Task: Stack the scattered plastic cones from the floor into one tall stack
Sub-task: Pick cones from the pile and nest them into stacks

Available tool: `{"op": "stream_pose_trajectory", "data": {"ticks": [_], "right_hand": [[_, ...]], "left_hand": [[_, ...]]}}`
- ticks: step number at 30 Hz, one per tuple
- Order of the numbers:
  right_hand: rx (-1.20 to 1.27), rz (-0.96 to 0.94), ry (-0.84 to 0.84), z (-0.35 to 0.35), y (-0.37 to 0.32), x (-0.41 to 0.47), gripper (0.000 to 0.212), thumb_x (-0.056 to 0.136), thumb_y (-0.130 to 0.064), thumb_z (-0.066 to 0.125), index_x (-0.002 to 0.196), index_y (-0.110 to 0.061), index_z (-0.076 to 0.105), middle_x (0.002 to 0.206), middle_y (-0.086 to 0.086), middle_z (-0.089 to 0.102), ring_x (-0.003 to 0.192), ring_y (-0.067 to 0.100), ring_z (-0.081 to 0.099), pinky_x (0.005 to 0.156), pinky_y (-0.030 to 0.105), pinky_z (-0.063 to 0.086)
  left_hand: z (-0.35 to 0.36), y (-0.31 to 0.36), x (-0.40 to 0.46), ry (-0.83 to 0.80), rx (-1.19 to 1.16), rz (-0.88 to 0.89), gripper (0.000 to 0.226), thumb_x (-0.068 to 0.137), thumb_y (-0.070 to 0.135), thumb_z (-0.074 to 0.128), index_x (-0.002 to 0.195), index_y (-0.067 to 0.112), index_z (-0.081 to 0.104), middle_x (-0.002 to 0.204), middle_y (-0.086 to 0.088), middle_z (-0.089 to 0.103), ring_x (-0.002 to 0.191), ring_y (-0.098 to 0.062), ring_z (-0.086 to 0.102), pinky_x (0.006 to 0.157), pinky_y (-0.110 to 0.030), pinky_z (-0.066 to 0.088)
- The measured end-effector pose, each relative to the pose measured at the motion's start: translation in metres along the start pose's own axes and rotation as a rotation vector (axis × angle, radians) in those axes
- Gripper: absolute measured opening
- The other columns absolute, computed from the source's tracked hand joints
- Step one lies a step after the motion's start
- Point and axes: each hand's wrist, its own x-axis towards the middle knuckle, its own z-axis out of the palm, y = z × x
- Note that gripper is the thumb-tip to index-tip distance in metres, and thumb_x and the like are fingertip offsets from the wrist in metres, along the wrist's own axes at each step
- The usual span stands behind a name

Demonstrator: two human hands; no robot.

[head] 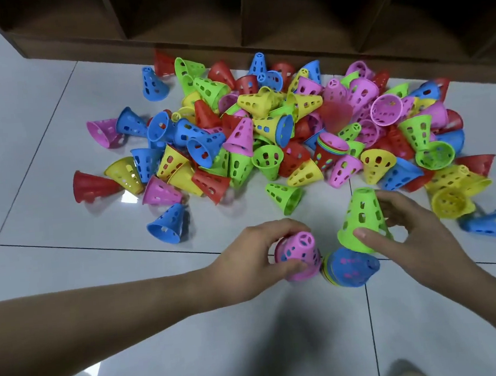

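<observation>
— What does the right hand (pixel 406 234) have?

— A green cone (pixel 362 221), upright, narrow end up, thumb across its flared rim and fingers curled round the far side. It is held just above and a little beyond the blue-topped stack (pixel 351 265), the green rim almost over the stack's top.

— And the left hand (pixel 255 254)?

— Wrapped round a pink cone (pixel 300 256), which seems to have other rims nested under it. That cone sits just left of the blue-topped stack, nearly touching it, and tips slightly away from the camera.

— So which cone goes on first?

— By my reading, the green one. It is the closer of the two, and its long axis already runs near vertical. The stack leans a little toward the viewer, so the green cone would need to come back and down, mouth first, and line up with that lean before it seats. The pink one would have to lift and cross rightward afterwards.

— Where is the rest of the work?

— Beyond the stack, spread over the white floor (pixel 67 263): a big heap of loose cones (pixel 266 132), lying every way, with a second short stack (pixel 329 150) lying in it. A dark wooden shelf (pixel 225 15) runs behind the heap. Most of the job looks undone.

— Any risk?

— A crooked drop could jam the rim or knock the stack over.
</observation>
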Motion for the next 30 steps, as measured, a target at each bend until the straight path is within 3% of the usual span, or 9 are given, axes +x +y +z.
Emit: {"op": "stream_pose_trajectory", "data": {"ticks": [3,7,13,17,21,23,27,30], "right_hand": [[-0.064,0.025,-0.007,-0.004,0.012,-0.012,0.049,0.076,-0.022,0.083,0.115,-0.039,0.059,0.103,-0.023,0.067,0.098,0.006,0.061,0.083,0.012,0.045],[-0.121,0.032,-0.026,-0.006,0.022,-0.024,0.052,0.075,-0.017,0.084,0.116,-0.034,0.059,0.108,-0.021,0.066,0.104,0.005,0.06,0.085,0.009,0.043],[-0.164,0.065,-0.048,-0.005,0.034,-0.03,0.037,0.074,-0.015,0.086,0.097,-0.026,0.059,0.104,-0.021,0.06,0.101,-0.007,0.054,0.081,0.001,0.036],[-0.174,0.04,-0.06,-0.003,0.037,-0.023,0.028,0.078,-0.015,0.084,0.091,-0.023,0.06,0.097,-0.013,0.063,0.097,-0.012,0.053,0.081,0.001,0.037],[-0.192,-0.023,-0.079,0.01,0.034,0.003,0.017,0.084,-0.016,0.078,0.09,-0.02,0.062,0.096,-0.009,0.064,0.096,-0.007,0.054,0.08,0.003,0.037],[-0.203,-0.041,-0.108,0.02,0.038,0.022,0.014,0.087,-0.021,0.075,0.094,-0.021,0.062,0.098,-0.011,0.062,0.098,-0.001,0.056,0.083,0.008,0.039],[-0.264,-0.068,-0.195,0.044,0.047,0.058,0.023,0.09,-0.031,0.07,0.11,-0.022,0.061,0.11,-0.012,0.059,0.105,0.003,0.053,0.093,0.023,0.044],[-0.357,-0.1,-0.26,0.063,0.046,0.082,0.039,0.091,-0.036,0.068,0.124,-0.019,0.057,0.123,-0.008,0.054,0.118,0.01,0.048,0.101,0.031,0.041]], "left_hand": [[0.007,-0.011,0.003,-0.027,0.073,-0.021,0.047,0.086,0.025,0.079,0.13,0.022,0.064,0.126,0.015,0.065,0.108,0.012,0.055,0.09,-0.002,0.037],[0.011,-0.02,0.005,-0.059,0.131,-0.033,0.049,0.087,0.03,0.077,0.133,0.026,0.062,0.129,0.016,0.064,0.11,0.011,0.055,0.092,-0.004,0.038],[0.001,-0.03,-0.001,-0.078,0.212,-0.009,0.031,0.09,0.027,0.074,0.121,0.024,0.068,0.119,0.017,0.069,0.106,0.006,0.06,0.092,-0.009,0.042],[-0.027,-0.045,-0.009,0.031,0.38,-0.054,0.024,0.093,0.036,0.068,0.113,0.022,0.069,0.112,0.013,0.068,0.104,0.0,0.06,0.095,-0.012,0.042],[-0.072,-0.084,-0.023,0.269,0.651,-0.194,0.021,0.093,0.037,0.067,0.103,0.019,0.069,0.096,0.005,0.065,0.091,-0.017,0.063,0.079,-0.031,0.047],[-0.095,-0.108,-0.031,0.328,0.802,-0.281,0.025,0.092,0.04,0.066,0.103,0.017,0.069,0.101,-0.005,0.068,0.083,-0.022,0.059,0.072,-0.034,0.047],[-0.12,-0.134,-0.04,0.312,0.932,-0.546,0.049,0.09,0.058,0.06,0.119,0.018,0.058,0.111,-0.007,0.064,0.088,-0.024,0.058,0.068,-0.036,0.05],[-0.118,-0.135,-0.037,0.171,0.874,-0.79,0.049,0.092,0.061,0.054,0.115,0.018,0.057,0.101,-0.005,0.066,0.078,-0.02,0.059,0.061,-0.032,0.048]]}}
